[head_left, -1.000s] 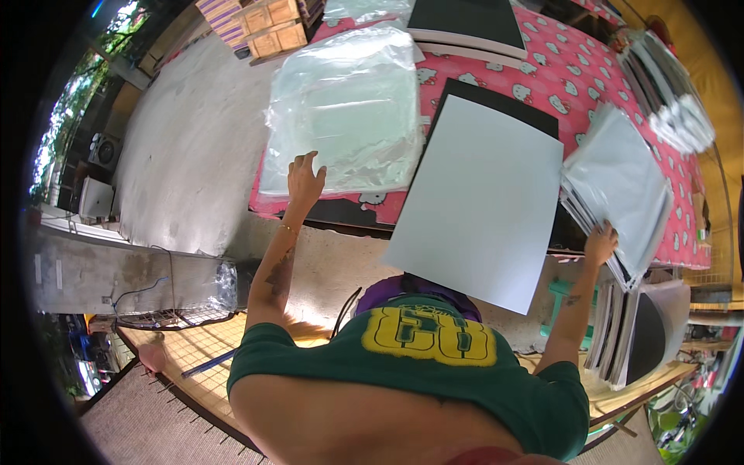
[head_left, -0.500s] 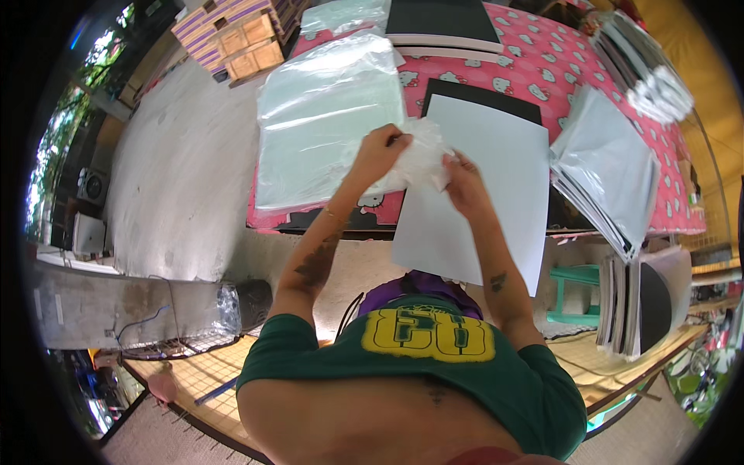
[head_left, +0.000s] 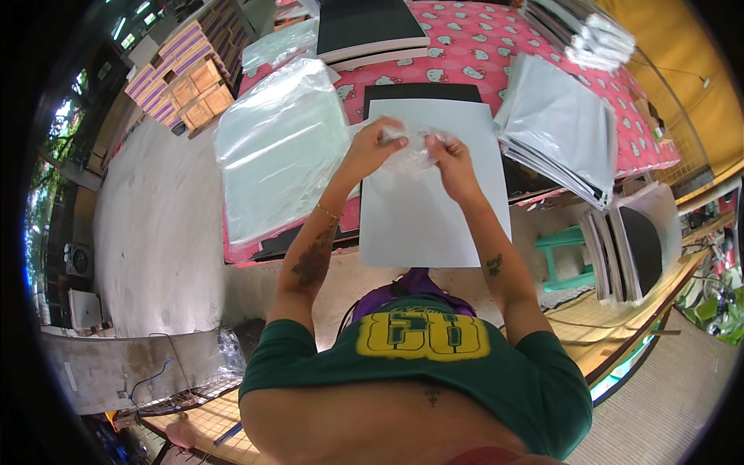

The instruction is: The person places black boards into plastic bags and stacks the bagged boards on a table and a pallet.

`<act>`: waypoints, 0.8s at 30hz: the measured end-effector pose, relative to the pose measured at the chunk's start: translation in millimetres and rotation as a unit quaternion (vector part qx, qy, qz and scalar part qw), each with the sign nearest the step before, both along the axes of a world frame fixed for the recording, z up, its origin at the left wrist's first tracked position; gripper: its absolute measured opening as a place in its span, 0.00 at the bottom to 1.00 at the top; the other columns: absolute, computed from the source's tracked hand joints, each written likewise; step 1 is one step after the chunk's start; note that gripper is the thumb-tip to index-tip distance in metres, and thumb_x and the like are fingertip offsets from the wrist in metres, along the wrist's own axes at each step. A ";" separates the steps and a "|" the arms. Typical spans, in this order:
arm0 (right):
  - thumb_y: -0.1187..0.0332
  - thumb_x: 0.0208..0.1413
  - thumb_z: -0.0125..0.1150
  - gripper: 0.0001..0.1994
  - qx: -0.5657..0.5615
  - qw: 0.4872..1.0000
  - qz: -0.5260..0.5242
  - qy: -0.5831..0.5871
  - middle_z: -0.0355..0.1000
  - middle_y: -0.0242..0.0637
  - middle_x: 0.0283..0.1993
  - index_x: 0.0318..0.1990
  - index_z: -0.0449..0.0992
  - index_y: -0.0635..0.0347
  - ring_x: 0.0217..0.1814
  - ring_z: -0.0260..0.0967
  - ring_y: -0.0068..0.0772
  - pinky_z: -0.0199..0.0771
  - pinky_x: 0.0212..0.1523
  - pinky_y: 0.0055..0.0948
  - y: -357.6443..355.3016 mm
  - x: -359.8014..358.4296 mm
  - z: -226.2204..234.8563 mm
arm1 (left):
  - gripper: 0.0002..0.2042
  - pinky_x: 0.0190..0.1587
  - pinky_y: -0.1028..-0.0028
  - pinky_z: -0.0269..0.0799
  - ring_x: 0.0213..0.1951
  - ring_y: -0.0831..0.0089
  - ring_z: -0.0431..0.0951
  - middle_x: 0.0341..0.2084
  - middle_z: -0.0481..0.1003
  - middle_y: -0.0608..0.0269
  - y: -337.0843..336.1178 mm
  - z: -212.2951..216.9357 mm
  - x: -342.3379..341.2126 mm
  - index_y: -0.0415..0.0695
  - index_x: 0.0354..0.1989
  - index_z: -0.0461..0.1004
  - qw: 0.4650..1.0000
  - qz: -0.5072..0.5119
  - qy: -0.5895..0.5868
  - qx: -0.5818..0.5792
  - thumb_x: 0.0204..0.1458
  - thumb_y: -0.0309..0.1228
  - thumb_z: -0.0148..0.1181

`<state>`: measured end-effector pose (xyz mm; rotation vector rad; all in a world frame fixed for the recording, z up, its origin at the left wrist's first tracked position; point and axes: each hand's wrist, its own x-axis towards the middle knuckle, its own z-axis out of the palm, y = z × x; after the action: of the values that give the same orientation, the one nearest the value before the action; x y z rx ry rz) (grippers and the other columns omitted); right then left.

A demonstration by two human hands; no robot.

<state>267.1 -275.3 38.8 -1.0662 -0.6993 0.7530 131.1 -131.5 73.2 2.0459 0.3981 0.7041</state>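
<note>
Between my two hands, a thin crumpled clear plastic bag (head_left: 411, 159) is held above a large white sheet (head_left: 432, 221). My left hand (head_left: 372, 149) is closed on the bag's left part, its fingertips blurred slightly. On the other side, my right hand (head_left: 454, 167) pinches the bag between thumb and fingers. The white sheet overhangs the table's near edge, and a black board (head_left: 422, 92) shows beyond its far end. Left of my hands lies a wide stack of clear plastic sleeves (head_left: 283, 147).
Plastic-wrapped sheets (head_left: 558, 116) lie fanned at the right of the pink patterned table (head_left: 473, 43). A black-topped stack (head_left: 368, 27) stands at the back. Below the right edge are a green stool (head_left: 562, 256) and upright boards (head_left: 632, 248). Boxes (head_left: 182, 77) are piled at far left.
The view has turned slightly, so the table's things appear further left. The plastic bag is bunched more tightly between my hands. Both hands still hold it.
</note>
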 end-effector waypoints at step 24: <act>0.52 0.55 0.57 0.15 0.080 0.951 0.035 0.297 0.70 0.30 0.33 0.35 0.72 0.54 0.36 0.69 0.23 0.72 0.36 0.27 -58.5 63.6 69.1 | 0.16 0.26 0.65 0.61 0.20 0.59 0.67 0.18 0.68 0.50 -21.8 49.9 48.2 0.36 0.27 0.68 0.981 0.129 -0.047 0.134 0.56 0.39 0.53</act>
<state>330.8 -333.8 107.8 -0.6165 -0.2712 1.0015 179.3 -153.2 123.1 2.2255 0.5452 1.0564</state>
